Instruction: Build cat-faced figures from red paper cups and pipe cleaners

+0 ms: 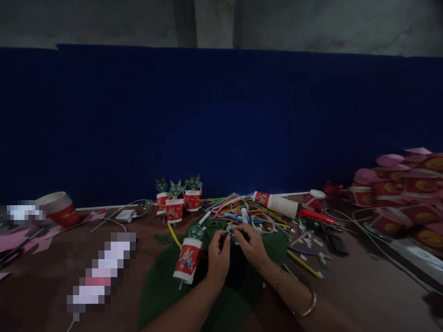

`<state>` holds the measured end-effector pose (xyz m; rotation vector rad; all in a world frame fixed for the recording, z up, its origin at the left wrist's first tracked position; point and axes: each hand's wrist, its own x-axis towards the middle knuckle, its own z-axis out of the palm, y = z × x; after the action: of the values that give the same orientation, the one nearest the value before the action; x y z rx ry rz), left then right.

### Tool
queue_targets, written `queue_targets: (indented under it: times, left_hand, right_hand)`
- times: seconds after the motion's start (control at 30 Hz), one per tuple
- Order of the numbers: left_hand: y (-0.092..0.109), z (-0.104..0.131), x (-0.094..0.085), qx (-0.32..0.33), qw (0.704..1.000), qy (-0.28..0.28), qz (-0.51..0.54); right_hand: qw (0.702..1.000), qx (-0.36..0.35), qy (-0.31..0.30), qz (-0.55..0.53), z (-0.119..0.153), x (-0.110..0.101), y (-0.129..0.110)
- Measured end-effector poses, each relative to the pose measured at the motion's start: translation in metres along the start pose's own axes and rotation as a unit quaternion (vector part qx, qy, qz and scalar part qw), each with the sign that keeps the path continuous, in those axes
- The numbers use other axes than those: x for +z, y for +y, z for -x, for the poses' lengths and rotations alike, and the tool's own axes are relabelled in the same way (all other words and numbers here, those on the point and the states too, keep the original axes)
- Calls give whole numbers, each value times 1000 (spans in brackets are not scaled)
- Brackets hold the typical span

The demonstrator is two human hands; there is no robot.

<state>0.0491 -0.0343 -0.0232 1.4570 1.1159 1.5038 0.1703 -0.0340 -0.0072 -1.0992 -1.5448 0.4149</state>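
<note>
My left hand [219, 253] and my right hand [249, 244] meet over dark green material [159, 281], fingers closed. Between their fingertips is a small whitish piece [230, 228], too small to make out clearly. Just left of my left hand, a red and white paper cup [188, 260] leans at a tilt, with a round green face cutout [195, 232] at its top and a yellow strip beside it. Behind my hands lies a heap of colourful thin sticks [224, 207].
Three decorated cups [174, 210] stand behind on the left. A stack of cups [277, 204] lies on its side behind the sticks. At right are a red-handled tool [320, 216], cables and piled red cups [384, 193]. A cup stack [60, 210] stands far left.
</note>
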Motion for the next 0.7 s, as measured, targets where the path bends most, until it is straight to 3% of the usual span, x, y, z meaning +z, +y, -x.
queue_targets:
  times: [0.17, 0.7]
  left_hand:
    - [1, -1, 0, 13, 1000, 6, 3]
    - [0, -1, 0, 18, 1000, 2, -12]
  right_hand:
    - [997, -56, -6, 43, 2, 2, -1]
    - [995, -78, -1, 61, 2, 0, 3]
